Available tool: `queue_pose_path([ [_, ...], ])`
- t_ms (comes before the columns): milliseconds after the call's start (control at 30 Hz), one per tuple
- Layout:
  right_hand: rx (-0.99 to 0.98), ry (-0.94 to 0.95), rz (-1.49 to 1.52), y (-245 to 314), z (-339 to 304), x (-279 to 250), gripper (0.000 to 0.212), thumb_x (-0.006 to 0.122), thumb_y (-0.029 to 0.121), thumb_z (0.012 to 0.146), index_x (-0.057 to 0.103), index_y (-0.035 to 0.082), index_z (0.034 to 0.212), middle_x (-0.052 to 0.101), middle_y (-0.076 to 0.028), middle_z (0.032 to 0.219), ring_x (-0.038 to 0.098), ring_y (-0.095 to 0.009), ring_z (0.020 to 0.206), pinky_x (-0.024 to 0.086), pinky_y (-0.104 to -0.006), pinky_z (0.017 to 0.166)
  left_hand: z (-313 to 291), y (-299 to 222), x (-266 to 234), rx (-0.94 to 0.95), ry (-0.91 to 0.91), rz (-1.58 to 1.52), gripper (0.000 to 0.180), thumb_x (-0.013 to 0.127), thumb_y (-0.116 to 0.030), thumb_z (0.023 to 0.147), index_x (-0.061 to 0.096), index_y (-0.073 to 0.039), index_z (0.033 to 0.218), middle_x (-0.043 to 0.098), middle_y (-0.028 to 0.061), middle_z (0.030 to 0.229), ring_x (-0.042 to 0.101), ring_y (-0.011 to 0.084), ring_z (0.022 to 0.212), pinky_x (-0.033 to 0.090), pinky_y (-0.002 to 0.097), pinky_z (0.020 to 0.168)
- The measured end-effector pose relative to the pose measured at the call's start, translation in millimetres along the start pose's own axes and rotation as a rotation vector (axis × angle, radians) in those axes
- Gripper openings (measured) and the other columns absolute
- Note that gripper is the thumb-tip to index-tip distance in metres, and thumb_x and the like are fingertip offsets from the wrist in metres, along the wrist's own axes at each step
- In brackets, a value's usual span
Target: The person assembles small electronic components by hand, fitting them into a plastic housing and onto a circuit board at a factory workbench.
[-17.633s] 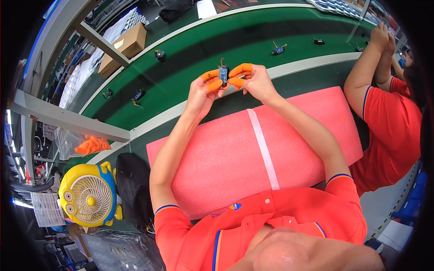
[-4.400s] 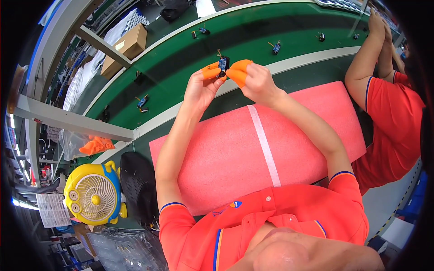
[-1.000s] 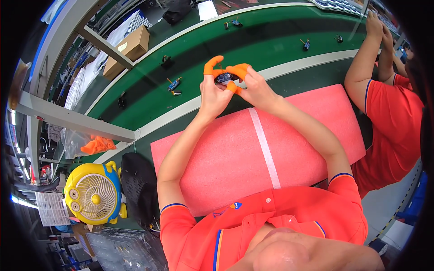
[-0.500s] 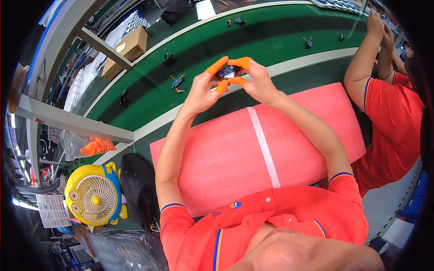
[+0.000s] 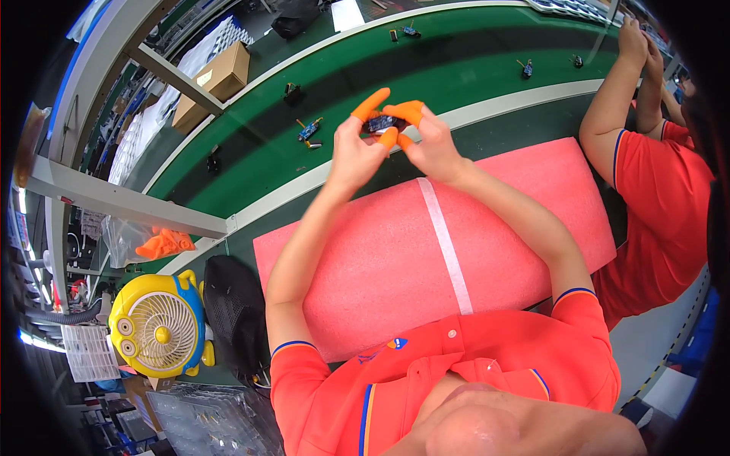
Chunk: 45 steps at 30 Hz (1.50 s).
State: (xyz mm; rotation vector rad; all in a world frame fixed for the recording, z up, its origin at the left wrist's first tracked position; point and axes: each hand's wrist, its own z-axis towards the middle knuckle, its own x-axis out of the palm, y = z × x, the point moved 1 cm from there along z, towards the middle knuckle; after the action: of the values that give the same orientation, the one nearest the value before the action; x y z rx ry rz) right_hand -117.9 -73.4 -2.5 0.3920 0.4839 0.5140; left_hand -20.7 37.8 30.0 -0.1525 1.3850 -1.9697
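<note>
A small dark blue circuit board (image 5: 382,122) is held up between my two hands, over the near rail of the green belt. My left hand (image 5: 356,152), with orange finger cots on its fingertips, grips the board from the left, the index finger extending above it. Also in orange cots, my right hand (image 5: 433,144) pinches the board's right side. The fingers cover parts of the board, so its fine details are hidden. Closest on the belt, left of my hands, lies a blue board with leads (image 5: 309,131).
The green belt (image 5: 471,68) carries several small parts, including a black one (image 5: 291,92). Pink foam (image 5: 365,251) lies below my forearms. Left are a yellow fan (image 5: 156,327), a black bag (image 5: 234,311) and a metal frame (image 5: 122,194). A co-worker (image 5: 658,197) works at right.
The parts on the belt have shifted to the right. My left hand has moved right, closer to my right hand, and its grip on the board has changed.
</note>
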Motion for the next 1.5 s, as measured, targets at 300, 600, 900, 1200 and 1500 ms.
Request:
queue_pose_path([
  [300, 0.47, 0.097, 0.387, -7, 16, -8, 0.028, 0.066, -0.005, 0.075, 0.058, -0.004, 0.103, 0.061, -0.01, 0.097, 0.062, -0.014, 0.083, 0.051, -0.0262, 0.074, -2, -1, -14, 0.128, 0.174, 0.381, 0.054, 0.052, 0.006, 0.081, 0.04, -0.006, 0.132, 0.059, 0.0163, 0.096, 0.06, 0.0232, 0.073, 0.05, 0.0335, 0.067],
  [600, 0.661, 0.117, 0.174, -86, 25, -11, 0.028, 0.072, 0.003, 0.073, 0.063, -0.001, 0.099, 0.064, -0.011, 0.098, 0.062, -0.013, 0.083, 0.05, -0.0254, 0.072, 26, 65, -28, 0.152, -0.041, 0.412, 0.051, 0.056, 0.003, 0.079, 0.046, -0.006, 0.128, 0.058, 0.015, 0.101, 0.059, 0.0231, 0.089, 0.048, 0.0303, 0.075],
  [900, 0.437, 0.053, -0.112, -72, 14, 6, 0.031, 0.073, 0.011, 0.075, 0.063, 0.002, 0.103, 0.064, -0.01, 0.099, 0.059, -0.017, 0.096, 0.048, -0.0297, 0.081, 33, 125, -92, -0.424, -0.133, 0.335, 0.039, 0.064, 0.005, 0.07, 0.059, 0.0, 0.109, 0.061, 0.0114, 0.101, 0.058, 0.0184, 0.094, 0.048, 0.0298, 0.08],
  [1200, 0.716, 0.317, 0.694, -41, 22, 1, 0.027, 0.067, 0.008, 0.08, 0.06, -0.002, 0.105, 0.063, -0.01, 0.091, 0.062, -0.016, 0.085, 0.05, -0.0264, 0.071, 19, 35, -1, -0.173, -0.13, -0.522, 0.034, 0.061, 0.012, 0.074, 0.061, 0.0, 0.106, 0.063, 0.0074, 0.096, 0.06, 0.0148, 0.089, 0.048, 0.0261, 0.083],
  [1500, 1.064, 0.365, 0.876, -34, 28, -12, 0.017, 0.062, 0.009, 0.084, 0.061, 0.0, 0.098, 0.064, -0.008, 0.084, 0.063, -0.014, 0.074, 0.049, -0.0242, 0.06, 18, 38, -6, -0.015, -0.111, -0.311, 0.036, 0.061, 0.011, 0.077, 0.057, 0.001, 0.111, 0.062, 0.0073, 0.101, 0.059, 0.0142, 0.088, 0.048, 0.0274, 0.082],
])
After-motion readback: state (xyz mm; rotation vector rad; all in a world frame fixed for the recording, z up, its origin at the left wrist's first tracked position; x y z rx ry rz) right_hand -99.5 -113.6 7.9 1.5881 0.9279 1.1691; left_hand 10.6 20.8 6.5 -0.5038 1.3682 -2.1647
